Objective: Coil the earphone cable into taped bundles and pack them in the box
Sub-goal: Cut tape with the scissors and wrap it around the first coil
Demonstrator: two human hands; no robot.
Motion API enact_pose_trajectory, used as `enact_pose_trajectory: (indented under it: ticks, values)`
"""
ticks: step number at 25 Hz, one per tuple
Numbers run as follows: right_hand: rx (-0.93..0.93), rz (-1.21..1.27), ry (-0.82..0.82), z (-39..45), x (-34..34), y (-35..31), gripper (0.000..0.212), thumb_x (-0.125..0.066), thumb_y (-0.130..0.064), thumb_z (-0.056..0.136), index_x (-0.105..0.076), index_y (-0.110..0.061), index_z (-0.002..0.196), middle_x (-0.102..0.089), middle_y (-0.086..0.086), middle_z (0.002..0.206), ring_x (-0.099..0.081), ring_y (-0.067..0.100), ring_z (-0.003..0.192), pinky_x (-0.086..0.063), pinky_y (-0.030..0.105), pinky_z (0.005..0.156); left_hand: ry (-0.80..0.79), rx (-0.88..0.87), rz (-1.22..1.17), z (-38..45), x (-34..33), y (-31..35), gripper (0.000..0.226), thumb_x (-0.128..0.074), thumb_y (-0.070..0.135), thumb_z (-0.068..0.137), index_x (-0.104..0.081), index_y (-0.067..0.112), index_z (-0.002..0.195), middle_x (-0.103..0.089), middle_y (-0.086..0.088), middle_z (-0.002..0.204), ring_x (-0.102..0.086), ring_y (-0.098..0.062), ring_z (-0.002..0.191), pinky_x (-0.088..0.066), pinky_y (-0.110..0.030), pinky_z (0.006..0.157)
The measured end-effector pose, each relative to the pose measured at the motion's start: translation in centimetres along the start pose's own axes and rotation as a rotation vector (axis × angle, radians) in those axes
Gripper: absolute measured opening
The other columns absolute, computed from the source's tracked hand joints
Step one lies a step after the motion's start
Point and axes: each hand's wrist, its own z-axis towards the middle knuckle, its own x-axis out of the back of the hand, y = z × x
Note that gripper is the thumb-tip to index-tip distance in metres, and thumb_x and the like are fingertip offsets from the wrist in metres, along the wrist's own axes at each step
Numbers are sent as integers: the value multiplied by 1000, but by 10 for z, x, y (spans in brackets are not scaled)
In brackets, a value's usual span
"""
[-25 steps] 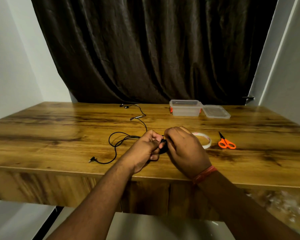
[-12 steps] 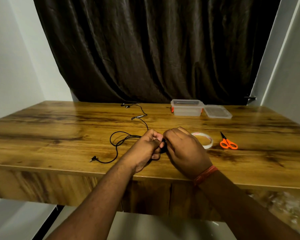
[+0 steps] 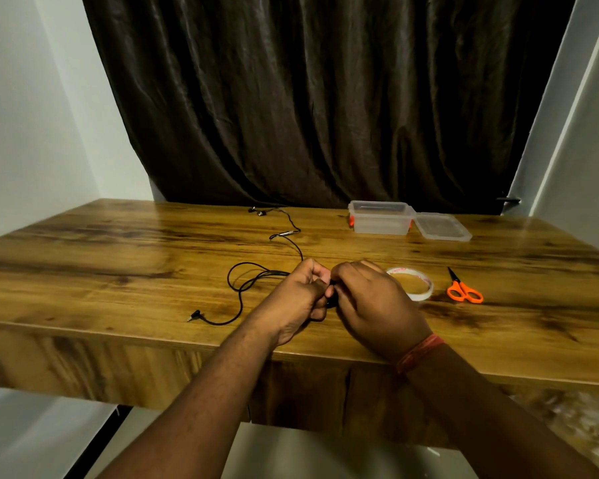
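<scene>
Watching the head view, I am seeing the left hand (image 3: 300, 299) and right hand (image 3: 374, 305) pinching the thin black earphone cable (image 3: 237, 288) between them over the glossy wood-grain table (image 3: 118, 271). Its loose loops are trailing left, while the clear plastic box (image 3: 381, 218) is sitting open at the far edge, beyond the round tape roll (image 3: 424, 288).

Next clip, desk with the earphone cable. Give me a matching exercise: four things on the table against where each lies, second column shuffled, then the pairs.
Things:
1. scissors
2. tape roll
3. box
4. jack plug

Places:
A. far side of the table, lid beside it
B. near the front edge, left of the hands
C. right end of the near row
D. just behind the right hand

Pairs: 1-C, 2-D, 3-A, 4-B
</scene>
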Motion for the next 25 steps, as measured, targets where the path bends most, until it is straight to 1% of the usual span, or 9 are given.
enact_pose_trajectory:
  ticks: [6,8,11,14,16,18,20,23,25]
  values:
    - [-15,55,18,-1,2,-2,14,-62,-14,85,-56,-16,98,-60,-1,91,-55,18,87,-45,31,75,-2,-8,-49,0,1,-2,20,-37,3,103,-42,13,86,-48,-1,63,-32,-4,44,-25,-18,42]
    - [-22,86,21,0,1,-1,16,-63,-15,85,-56,-16,99,-60,-2,92,-55,17,87,-46,31,75,-1,-4,-60,0,2,-1,21,-36,0,102,-41,13,86,-48,-1,63,-31,-5,45,-25,-18,42]
    - [-22,107,9,-1,1,-1,26,-66,-21,83,-56,-18,107,-61,-4,98,-55,14,91,-45,27,78,13,-1,-75,0,2,0,23,-35,-5,100,-40,13,86,-48,-1,62,-30,-5,44,-24,-17,41]
    - [-32,115,-23,-2,2,-2,38,-69,-30,82,-54,-21,116,-59,-8,104,-53,9,98,-44,23,83,38,-1,-83,-1,2,2,23,-35,-5,99,-41,13,87,-48,0,61,-30,-4,44,-24,-17,40]
    - [-47,126,-4,-3,4,-3,42,-67,-26,80,-52,-22,118,-60,-7,106,-53,10,100,-45,25,83,32,0,-140,0,3,2,21,-34,-5,99,-41,11,87,-47,-2,63,-28,-4,43,-22,-18,42]
    - [-68,145,21,-3,4,-2,46,-66,-18,78,-51,-21,121,-59,-6,107,-52,10,102,-45,24,82,9,11,-217,0,5,2,15,-36,0,100,-43,8,90,-47,-4,65,-28,-5,43,-20,-20,44]
    - [-86,160,33,-2,3,-2,50,-67,-13,78,-50,-21,124,-57,-7,110,-51,10,104,-45,24,84,-17,28,-275,-1,6,3,13,-38,5,101,-46,7,90,-47,-5,65,-28,-6,43,-19,-20,45]
    - [-46,118,46,1,-1,1,50,-67,-10,80,-50,-19,126,-56,-6,111,-50,14,107,-45,30,89,-47,40,-335,-4,5,4,16,-38,2,99,-45,9,87,-48,-6,65,-28,-5,41,-18,-19,46]
    - [-29,140,43,2,-2,2,48,-65,-5,81,-50,-19,124,-54,-7,110,-50,9,104,-40,22,89,-56,37,-353,-5,5,4,19,-38,-2,99,-46,9,85,-47,-7,65,-29,-5,41,-20,-16,43]
